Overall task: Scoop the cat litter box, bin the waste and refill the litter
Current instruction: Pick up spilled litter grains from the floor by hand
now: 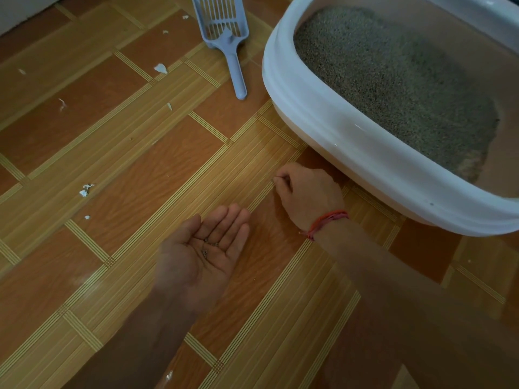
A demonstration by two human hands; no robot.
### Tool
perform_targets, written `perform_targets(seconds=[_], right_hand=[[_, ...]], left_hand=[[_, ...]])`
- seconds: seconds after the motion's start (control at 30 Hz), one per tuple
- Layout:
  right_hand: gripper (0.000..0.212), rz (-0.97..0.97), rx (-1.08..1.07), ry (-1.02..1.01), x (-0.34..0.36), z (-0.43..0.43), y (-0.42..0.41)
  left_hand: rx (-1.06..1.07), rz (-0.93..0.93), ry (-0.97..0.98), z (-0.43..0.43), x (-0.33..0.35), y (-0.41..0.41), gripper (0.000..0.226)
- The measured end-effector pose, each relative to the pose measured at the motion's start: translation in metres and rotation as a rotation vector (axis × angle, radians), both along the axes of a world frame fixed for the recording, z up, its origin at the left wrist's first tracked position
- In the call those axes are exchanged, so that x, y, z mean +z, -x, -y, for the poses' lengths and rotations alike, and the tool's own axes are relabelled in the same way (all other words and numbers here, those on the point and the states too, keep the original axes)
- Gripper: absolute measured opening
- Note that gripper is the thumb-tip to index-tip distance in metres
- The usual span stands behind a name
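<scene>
A white litter box point(331, 127) stands on the floor at the upper right, part filled with grey litter point(393, 77). A blue slotted scoop point(224, 32) lies on the floor to its left, handle toward me. My left hand point(202, 254) is held palm up above the floor, fingers straight, with a few dark litter grains point(209, 242) lying in the palm. My right hand point(306, 192), with a red thread at the wrist, is down at the floor beside the box's near wall, fingertips pinched together on what looks like a small grain.
The floor point(140, 164) is brown and tan wood-pattern vinyl. Small white scraps point(85, 190) lie scattered across it on the left and near the scoop point(160, 68). A pale wall base shows at the top left corner.
</scene>
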State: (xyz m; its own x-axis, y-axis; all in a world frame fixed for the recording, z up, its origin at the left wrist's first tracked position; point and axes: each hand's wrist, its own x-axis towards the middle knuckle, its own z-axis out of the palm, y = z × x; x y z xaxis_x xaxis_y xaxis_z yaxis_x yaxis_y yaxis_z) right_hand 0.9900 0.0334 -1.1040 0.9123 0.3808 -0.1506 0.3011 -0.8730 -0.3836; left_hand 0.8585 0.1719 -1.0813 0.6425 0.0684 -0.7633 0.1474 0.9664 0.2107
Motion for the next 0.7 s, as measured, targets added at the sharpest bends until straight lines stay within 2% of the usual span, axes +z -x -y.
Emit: perform_targets(seconds=[0.27,0.47,0.7], right_hand=[[0.021,-0.026,0.043,0.084,0.007,-0.005,0.002],[0.016,-0.102,0.112,-0.13,0.037,-0.01,0.037],[0.016,-0.047,0.197,-0.256,0.041,-0.015,0.078]], left_hand=[[0.001,0.0,-0.01,0.001,0.001,0.0,0.052],[0.004,0.006,-0.009,0.002,0.001,0.0,0.052],[0.006,0.017,0.008,0.001,-0.001,0.0,0.051]])
